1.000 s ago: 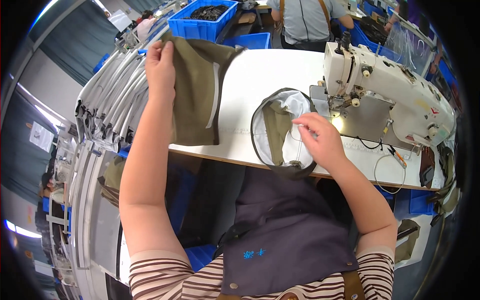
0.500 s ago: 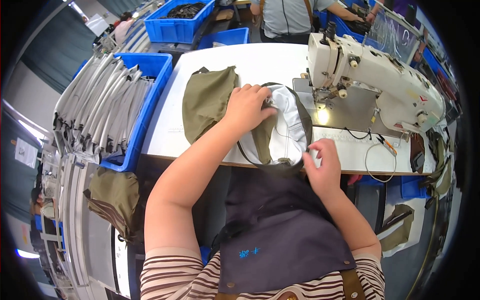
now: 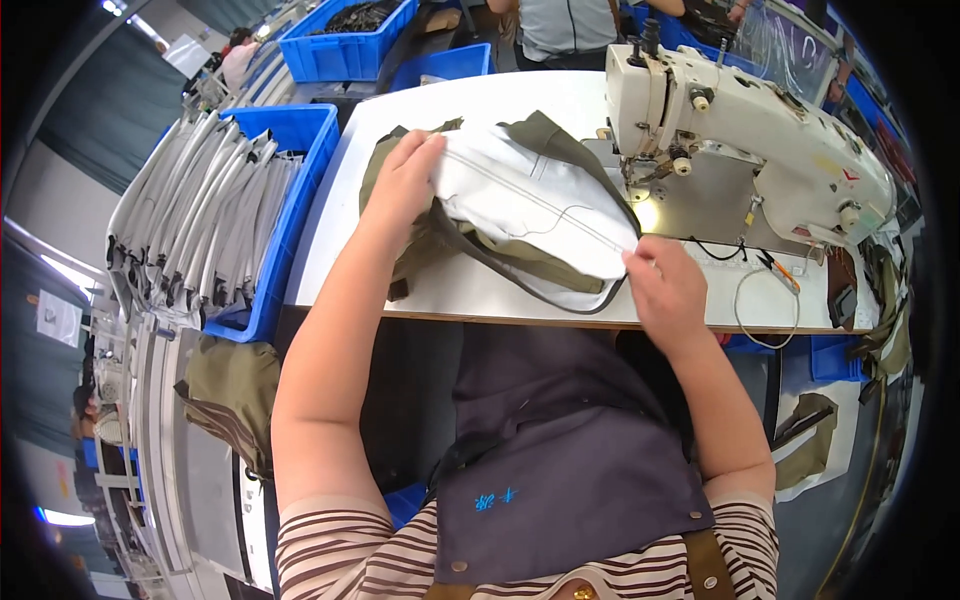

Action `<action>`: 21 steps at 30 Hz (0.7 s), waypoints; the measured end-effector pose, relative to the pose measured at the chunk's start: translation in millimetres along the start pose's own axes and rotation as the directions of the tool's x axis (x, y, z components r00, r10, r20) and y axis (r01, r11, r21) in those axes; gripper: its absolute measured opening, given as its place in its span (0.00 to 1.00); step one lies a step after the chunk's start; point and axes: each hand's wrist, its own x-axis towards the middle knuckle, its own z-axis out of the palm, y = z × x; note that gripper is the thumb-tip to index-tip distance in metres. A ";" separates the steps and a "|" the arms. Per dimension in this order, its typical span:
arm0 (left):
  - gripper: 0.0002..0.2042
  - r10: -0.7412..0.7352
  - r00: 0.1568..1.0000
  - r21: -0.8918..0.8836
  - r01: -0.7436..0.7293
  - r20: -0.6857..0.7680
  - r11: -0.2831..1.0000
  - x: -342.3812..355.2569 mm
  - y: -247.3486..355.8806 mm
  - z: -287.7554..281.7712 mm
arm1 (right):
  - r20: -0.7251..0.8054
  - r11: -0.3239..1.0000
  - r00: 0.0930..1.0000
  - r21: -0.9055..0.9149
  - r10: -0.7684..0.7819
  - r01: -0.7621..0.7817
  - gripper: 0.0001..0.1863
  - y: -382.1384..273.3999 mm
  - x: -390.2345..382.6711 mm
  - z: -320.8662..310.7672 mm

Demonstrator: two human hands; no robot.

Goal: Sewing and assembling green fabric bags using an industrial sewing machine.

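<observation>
An olive fabric bag piece (image 3: 545,205) with a white inner side and dark edge binding lies on the white sewing table, spread between my hands. At its upper left my left hand (image 3: 408,172) is closed on the white side. The right end, by the dark binding, is pinched in my right hand (image 3: 664,290). A stitched double line runs across the white side between the hands, and a loose dark thread lies on it. More olive fabric bunches under my left hand. Just right of the piece stands a white sewing machine (image 3: 740,140), its needle area lit.
A blue bin (image 3: 325,160) full of stacked white-and-grey pieces stands left of the table (image 3: 335,270). Orange-handled snips (image 3: 780,268) lie right of my right hand. An olive piece (image 3: 235,395) hangs below the bin. Beyond the table are more blue bins (image 3: 340,60) and another person (image 3: 567,35).
My left hand has moved left and my right hand slightly up and right, now pinching the edge. The piece has been opened out, showing more white lining.
</observation>
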 end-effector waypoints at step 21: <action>0.21 0.484 0.825 0.550 -0.559 0.293 0.620 -83.9 -6.7 104.6 | 0.505 0.205 0.491 0.518 0.710 -0.830 0.23 -5.0 -16.7 27.5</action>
